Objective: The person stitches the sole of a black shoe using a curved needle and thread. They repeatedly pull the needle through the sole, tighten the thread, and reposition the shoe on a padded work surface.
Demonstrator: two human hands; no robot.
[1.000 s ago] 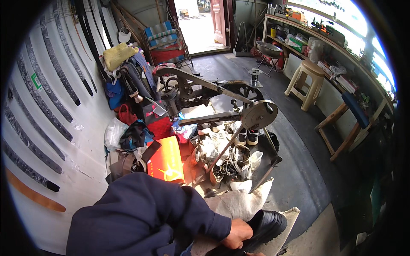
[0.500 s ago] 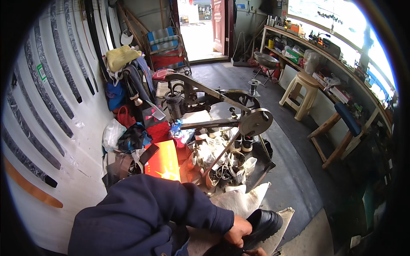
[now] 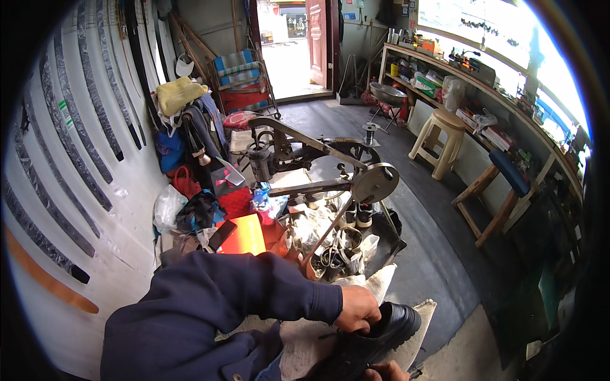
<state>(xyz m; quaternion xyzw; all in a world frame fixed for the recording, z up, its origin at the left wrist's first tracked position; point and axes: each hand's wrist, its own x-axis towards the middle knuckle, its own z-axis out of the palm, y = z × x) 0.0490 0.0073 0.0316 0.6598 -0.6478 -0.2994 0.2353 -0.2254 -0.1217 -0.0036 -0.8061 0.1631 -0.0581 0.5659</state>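
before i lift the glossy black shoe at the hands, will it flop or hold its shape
The glossy black shoe probably holds its shape fairly well, since its rounded end shows a full curve beside the bare left hand. Its shine suggests a smooth, perhaps slightly slippery surface.

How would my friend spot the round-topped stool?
Find the long workbench on the right, under the bright windows. In front of it stands a cream stool. Its round tan seat sets it apart from the nearer blue-topped stool, which has wooden legs.
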